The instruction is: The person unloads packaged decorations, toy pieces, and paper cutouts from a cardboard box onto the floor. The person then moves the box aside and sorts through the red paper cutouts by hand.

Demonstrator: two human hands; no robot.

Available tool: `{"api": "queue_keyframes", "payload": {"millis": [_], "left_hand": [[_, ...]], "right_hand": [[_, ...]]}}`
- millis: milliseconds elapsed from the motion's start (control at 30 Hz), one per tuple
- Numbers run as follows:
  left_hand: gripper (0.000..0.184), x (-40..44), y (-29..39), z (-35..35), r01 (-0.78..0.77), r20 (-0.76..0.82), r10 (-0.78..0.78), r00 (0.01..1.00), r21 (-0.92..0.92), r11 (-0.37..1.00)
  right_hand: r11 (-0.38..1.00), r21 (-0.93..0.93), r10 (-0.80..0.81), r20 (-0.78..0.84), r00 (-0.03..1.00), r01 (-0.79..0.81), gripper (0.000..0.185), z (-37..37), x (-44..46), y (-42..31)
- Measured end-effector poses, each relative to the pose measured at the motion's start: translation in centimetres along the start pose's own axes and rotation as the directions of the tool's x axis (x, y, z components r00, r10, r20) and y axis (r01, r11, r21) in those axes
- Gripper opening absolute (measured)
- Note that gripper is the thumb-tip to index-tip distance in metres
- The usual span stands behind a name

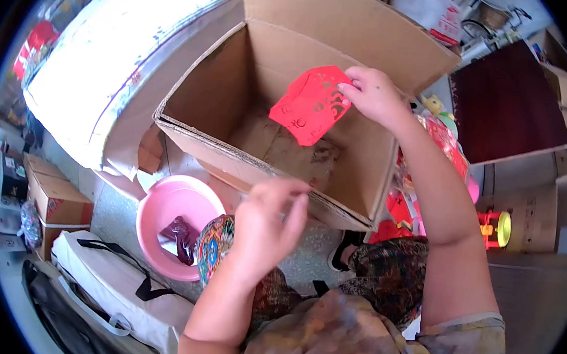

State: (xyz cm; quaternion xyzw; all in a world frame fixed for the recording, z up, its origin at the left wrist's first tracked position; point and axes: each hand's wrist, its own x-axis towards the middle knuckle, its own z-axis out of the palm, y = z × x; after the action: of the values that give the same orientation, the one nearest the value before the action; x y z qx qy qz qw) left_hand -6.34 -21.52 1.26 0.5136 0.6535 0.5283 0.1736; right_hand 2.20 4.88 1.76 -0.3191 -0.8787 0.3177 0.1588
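A red cut-out paper decoration is pinched at its upper right corner by my right hand. It is flat, with pierced patterns along one side, and hangs over a large open cardboard box. Below the decoration, the bottom of the box shows dark stains and scuffs. Close to the near edge of the box is my left hand, slightly blurred. Its thumb stands apart from loosely bent fingers, and nothing shows between them.
A pink basin with a dark plastic bag inside stands left of my legs. Red packaged items lie right of the box. A dark red board is farther right; a white bag is at lower left.
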Motion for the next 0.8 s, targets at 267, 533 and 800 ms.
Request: {"api": "queue_keyframes", "payload": {"millis": [267, 533, 800], "left_hand": [[0.04, 4.5, 1.6, 3.5, -0.238, -0.204, 0.286, 0.936, 0.23, 0.944], [0.03, 6.7, 1.3, 8.1, -0.188, 0.15, 0.164, 0.975, 0.163, 0.969], [0.02, 7.5, -1.1, 10.4, 0.096, 0.016, -0.097, 0.995, -0.36, 0.928]], "right_hand": [[0.884, 0.465, 0.1, -0.105, 0.989, -0.04, 0.014, -3.9, -11.6, -2.2], [0.75, 0.659, 0.124, -0.05, 0.991, -0.06, 0.014, -2.2, -15.6, 1.3], [0.547, 0.796, 0.334, 0.075, 0.939, -0.259, 0.023, -2.7, -16.7, 1.6]]}}
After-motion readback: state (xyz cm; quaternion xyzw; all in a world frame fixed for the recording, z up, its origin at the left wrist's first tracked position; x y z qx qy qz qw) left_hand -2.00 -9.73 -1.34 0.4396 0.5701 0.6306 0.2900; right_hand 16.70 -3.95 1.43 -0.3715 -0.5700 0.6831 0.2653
